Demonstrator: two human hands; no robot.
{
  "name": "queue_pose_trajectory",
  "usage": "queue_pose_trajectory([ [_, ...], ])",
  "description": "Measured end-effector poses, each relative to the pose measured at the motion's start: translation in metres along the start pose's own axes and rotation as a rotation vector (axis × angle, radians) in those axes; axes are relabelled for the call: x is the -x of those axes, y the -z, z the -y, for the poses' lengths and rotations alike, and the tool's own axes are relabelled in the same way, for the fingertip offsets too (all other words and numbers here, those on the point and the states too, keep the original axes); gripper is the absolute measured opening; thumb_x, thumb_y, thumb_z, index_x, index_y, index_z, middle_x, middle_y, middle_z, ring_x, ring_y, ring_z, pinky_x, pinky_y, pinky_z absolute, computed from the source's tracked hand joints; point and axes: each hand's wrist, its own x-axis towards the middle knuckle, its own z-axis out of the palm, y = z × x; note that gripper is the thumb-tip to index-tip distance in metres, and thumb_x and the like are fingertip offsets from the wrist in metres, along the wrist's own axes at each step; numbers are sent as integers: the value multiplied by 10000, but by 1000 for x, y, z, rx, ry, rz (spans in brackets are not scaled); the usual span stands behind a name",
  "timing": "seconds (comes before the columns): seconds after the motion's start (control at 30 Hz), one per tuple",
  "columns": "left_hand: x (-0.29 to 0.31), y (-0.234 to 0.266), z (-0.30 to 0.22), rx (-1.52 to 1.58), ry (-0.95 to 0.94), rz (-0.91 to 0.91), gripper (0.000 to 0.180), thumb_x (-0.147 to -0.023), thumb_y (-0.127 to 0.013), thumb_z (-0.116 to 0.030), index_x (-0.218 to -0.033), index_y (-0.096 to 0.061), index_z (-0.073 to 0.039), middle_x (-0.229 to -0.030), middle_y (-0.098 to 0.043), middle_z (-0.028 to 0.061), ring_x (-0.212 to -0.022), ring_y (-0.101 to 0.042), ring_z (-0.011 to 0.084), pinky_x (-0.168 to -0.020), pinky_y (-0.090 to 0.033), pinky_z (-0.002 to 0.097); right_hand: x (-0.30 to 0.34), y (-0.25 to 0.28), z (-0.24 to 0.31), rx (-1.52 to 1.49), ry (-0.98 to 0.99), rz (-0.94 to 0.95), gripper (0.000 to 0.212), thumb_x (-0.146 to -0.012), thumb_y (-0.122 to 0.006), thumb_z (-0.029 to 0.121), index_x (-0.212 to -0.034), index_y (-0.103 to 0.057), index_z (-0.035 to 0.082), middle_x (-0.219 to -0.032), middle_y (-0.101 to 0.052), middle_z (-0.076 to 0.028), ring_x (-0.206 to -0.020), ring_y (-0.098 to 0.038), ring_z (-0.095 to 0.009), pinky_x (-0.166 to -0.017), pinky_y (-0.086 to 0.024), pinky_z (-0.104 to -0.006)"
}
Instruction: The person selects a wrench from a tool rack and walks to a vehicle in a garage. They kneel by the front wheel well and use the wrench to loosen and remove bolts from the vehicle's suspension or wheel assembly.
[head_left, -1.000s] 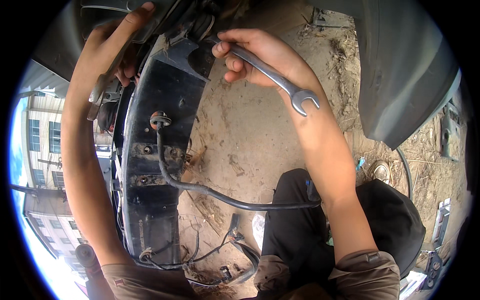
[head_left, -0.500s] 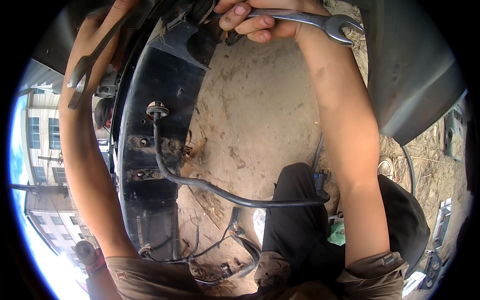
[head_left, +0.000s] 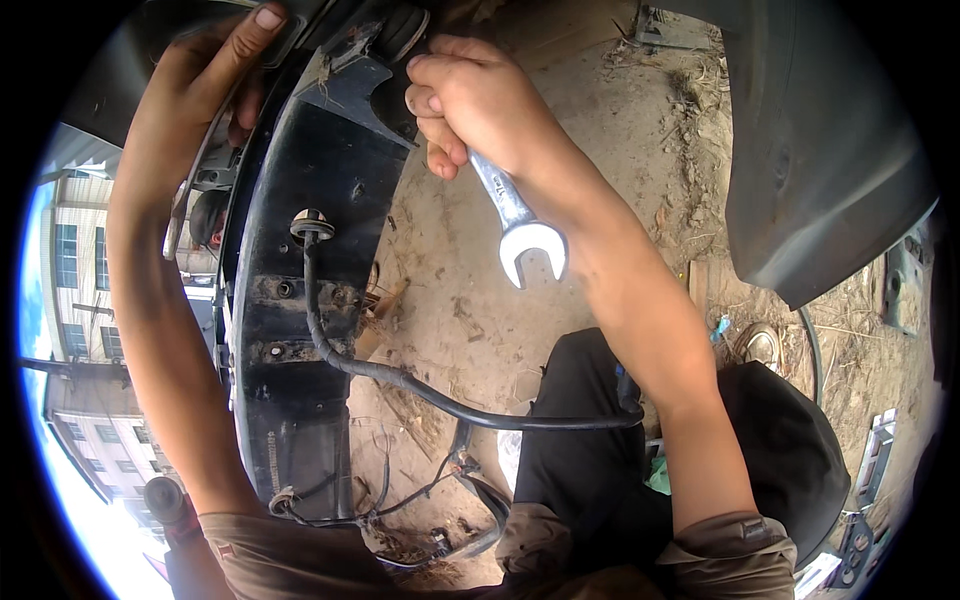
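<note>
My right hand (head_left: 465, 105) is closed round a silver open-end wrench (head_left: 510, 205), whose jaw points down toward me beside my forearm. The wrench's far end is hidden in my fist, near a dark rounded fitting (head_left: 402, 35) at the top of the black metal panel (head_left: 310, 180). At the upper left my left hand (head_left: 205, 75) grips a second wrench (head_left: 180, 205), seen nearly edge-on, with its lower end hanging along my wrist. My left thumb lies over the dark body part, and my other fingers are partly hidden.
A black sleeved cable (head_left: 430, 402) runs from a grommet in the panel across to my knee. Loose wiring (head_left: 455, 470) lies on the dirt ground below. A large dark body panel (head_left: 820, 150) hangs at the right. Metal parts (head_left: 875, 460) lie at the far right.
My right hand has turned over, swinging its wrench from pointing right to pointing down toward me. The left wrench has rolled edge-on, and my left thumb shows more fully.
</note>
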Motion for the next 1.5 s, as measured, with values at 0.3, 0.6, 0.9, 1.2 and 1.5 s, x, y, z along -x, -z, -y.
queue_pose_trajectory([
  [0.3,20,-22,-24,666,135,27,430,-1000,-498,-387,-705,-501,-75,-469,-354,-38,-312,-360,43,-331,-362,198,-2,2,-5,-94,60,15,172,-942,-456,150,-903,-528,-1,-615,-494,-39,-385,-446,-145,-375,-427,-313],
  [0.6,21,-25,-30,896,288,-19,221,-1004,-440,-184,-1001,-530,19,-444,-299,-18,-290,-239,72,-284,-258,222,-24,-33,-67,301,540,-423,262,-995,-389,132,-1201,-472,-7,-627,-569,-87,-463,-557,-217,-467,-444,-335],
  [0.9,22,-25,-36,905,347,-9,162,-1003,-405,-205,-912,-462,-84,-458,-283,-46,-291,-238,54,-275,-269,201,-28,-60,-83,293,681,-566,456,-1009,-355,159,-1432,-258,16,-756,-642,-219,-676,-647,-408,-637,-501,-419],
  [1.2,25,-27,-44,782,311,-23,207,-981,-456,-199,-980,-544,-11,-470,-308,-36,-303,-247,51,-294,-262,216,-47,-71,-99,203,710,-685,441,-1026,-342,190,-1444,-257,78,-725,-577,-110,-609,-575,-233,-585,-466,-340],
  [1.5,15,-21,-39,654,276,61,149,-946,-549,-163,-986,-568,-20,-451,-316,-48,-313,-295,44,-321,-302,215,-40,-63,-85,-547,251,-439,258,-1037,-410,301,-1205,-472,115,-611,-392,44,-484,-335,-46,-427,-293,-222],
])
